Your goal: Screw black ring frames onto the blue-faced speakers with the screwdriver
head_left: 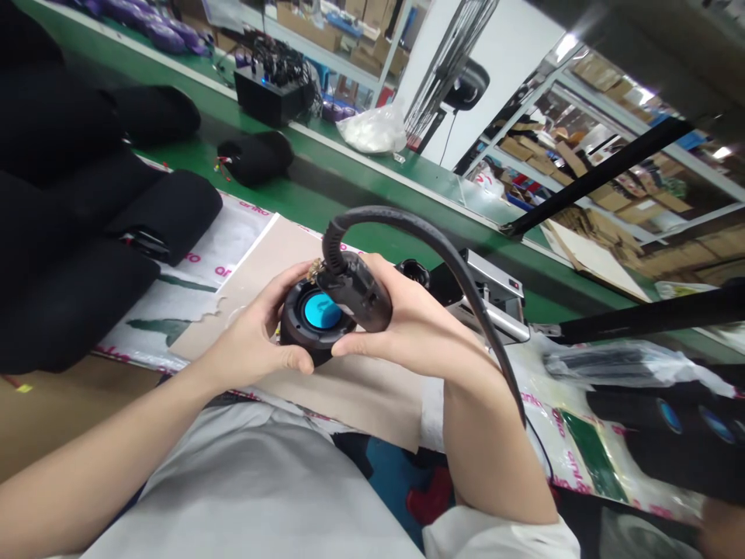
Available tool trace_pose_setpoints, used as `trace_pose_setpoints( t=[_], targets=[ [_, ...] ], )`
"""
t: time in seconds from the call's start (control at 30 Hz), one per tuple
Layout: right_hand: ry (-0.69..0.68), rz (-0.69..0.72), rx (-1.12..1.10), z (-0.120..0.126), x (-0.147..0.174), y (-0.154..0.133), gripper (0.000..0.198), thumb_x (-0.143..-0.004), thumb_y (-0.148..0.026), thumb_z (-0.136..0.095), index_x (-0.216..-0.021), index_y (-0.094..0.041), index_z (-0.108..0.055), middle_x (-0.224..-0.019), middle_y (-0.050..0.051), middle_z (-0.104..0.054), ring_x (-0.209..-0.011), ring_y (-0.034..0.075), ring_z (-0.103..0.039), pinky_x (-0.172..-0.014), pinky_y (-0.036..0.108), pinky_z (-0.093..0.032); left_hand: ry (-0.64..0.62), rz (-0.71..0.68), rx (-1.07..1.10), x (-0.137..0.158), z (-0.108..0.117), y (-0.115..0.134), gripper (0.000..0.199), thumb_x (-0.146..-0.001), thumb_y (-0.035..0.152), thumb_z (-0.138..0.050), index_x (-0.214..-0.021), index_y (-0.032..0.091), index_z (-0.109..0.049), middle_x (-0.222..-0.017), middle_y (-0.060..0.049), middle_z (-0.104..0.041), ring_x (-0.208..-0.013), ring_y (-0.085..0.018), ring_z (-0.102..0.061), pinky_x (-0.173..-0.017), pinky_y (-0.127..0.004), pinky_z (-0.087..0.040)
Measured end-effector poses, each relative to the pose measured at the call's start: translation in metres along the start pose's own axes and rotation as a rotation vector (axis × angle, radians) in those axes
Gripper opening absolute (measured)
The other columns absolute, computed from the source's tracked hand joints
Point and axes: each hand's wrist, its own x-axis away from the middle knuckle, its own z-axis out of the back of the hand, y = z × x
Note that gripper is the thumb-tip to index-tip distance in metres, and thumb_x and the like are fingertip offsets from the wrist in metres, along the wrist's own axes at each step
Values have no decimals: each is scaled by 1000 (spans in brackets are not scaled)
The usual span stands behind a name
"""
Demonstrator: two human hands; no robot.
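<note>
A round black speaker part [317, 326] with a shiny blue disc in its middle is tilted up over the bench. My left hand [256, 338] grips it along its left edge, fingers behind and thumb in front. My right hand [401, 318] is wrapped around a black handheld tool [364, 293] fed by a thick black hose [431, 225]. A brownish crusted tip on the tool lies over the speaker part's upper rim. My right thumb reaches the lower right of that rim. Most of the fingers on both hands are hidden. A tan cardboard sheet [372, 396] lies underneath.
Black fabric cylinders [180, 210] with wires crowd the left side. A silver device [494, 291] stands right of my hands. Further right are plastic-wrapped pieces [628, 361] and black pieces with blue discs [669, 415]. Behind runs a green conveyor [372, 190] carrying a black box [271, 93].
</note>
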Motion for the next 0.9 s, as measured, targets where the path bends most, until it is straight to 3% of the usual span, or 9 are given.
trace_pose_setpoints(
  t=[0.2,0.33,0.5,0.67,0.9],
  targets=[
    [73,-76,118,-4,7,-3,84,-74,-34,-99,-150,-39,-63,-139,0,-72,-131,34,-68,-108,47,-61,13,52,-23,2,-3,7,122,-53,57,-109,-161,34,-55,-173,-12,-50,-161,-46,-45,-134,-59,-40],
    [73,-41,77,-3,7,-7,75,-75,-29,-98,-143,-34,-67,-131,0,-75,-122,31,-71,-106,44,-62,19,68,-12,1,-5,12,120,-53,51,-110,-159,32,-57,-172,-11,-51,-160,-46,-46,-134,-59,-40],
    [76,-146,216,-6,8,-3,86,-74,-51,-98,-149,-37,-58,-138,1,-72,-123,40,-69,-99,58,-60,9,53,-26,0,-4,12,120,-55,46,-111,-160,33,-55,-173,-10,-50,-159,-46,-47,-132,-59,-43],
    [97,-158,246,-9,8,-2,85,-73,-49,-99,-146,-36,-59,-133,2,-74,-119,41,-71,-96,59,-60,8,55,-50,0,-2,10,120,-58,54,-108,-162,32,-53,-173,-12,-49,-159,-47,-46,-132,-60,-43],
    [96,-56,124,-8,9,1,82,-77,-38,-99,-149,-39,-61,-126,0,-76,-117,32,-73,-111,52,-61,9,78,-7,0,-3,11,123,-53,50,-110,-161,32,-54,-174,-12,-47,-161,-47,-44,-135,-62,-39]
  ],
)
